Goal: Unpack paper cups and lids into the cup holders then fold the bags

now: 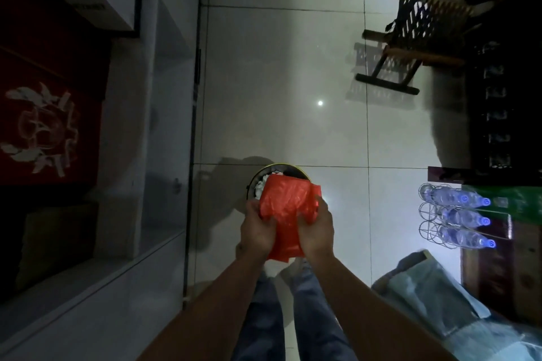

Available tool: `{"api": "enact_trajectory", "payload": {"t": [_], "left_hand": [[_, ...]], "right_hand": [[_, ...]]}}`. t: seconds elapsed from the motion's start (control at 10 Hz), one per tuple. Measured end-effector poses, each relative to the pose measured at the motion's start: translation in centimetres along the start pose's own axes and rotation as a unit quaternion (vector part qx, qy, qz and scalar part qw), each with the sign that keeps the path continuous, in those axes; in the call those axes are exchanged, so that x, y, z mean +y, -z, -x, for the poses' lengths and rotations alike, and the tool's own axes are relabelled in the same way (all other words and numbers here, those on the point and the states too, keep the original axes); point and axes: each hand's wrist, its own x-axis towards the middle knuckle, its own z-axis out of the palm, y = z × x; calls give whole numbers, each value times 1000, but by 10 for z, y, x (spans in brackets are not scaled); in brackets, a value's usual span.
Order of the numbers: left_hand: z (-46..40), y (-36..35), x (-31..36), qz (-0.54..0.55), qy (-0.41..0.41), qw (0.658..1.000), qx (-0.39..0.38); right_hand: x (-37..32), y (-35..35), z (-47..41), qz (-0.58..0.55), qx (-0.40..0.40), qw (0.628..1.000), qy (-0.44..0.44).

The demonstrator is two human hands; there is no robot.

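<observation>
A crumpled red plastic bag [286, 214] is held at waist height between both hands. My left hand [258, 231] grips its left edge and my right hand [316, 231] grips its right side, fingers closed into the plastic. Directly under the bag stands a round dark bin [289, 169] with a yellow rim on the tiled floor; white crumpled material [260, 186] shows inside it at the left. No cups, lids or cup holders are in view.
A white counter [126, 281] runs along the left with red boxes [47, 132] behind it. A wire rack of water bottles [457, 218] and clear plastic packaging [440, 296] lie at right. A wooden chair [410, 38] stands far right on the tiled floor.
</observation>
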Motion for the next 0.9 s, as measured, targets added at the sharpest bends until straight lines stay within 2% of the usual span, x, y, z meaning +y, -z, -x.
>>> {"api": "enact_trajectory", "payload": {"t": [0.2,0.3,0.4,0.6,0.7,0.8,0.9], "left_hand": [[-86,-53,-51,-109,-100,989,-14],[-131,-73,-76,-132,-123,983,-13],[-170,-96,-98,-167,-129,977,0],[-222,-130,-143,-235,-107,965,-38],[-231,-137,-157,-385,-82,915,-85],[-229,-136,-159,-551,-171,813,-76],[-211,-133,-144,-569,-166,803,-65]], "right_hand": [[64,-54,-76,67,-35,997,30],[89,-79,-116,89,-47,993,60],[110,-103,-151,104,-67,989,85],[146,-142,-200,187,-133,972,52],[155,-153,-213,237,-179,954,34],[156,-153,-219,275,-188,942,39],[145,-137,-208,257,-170,951,30]]}}
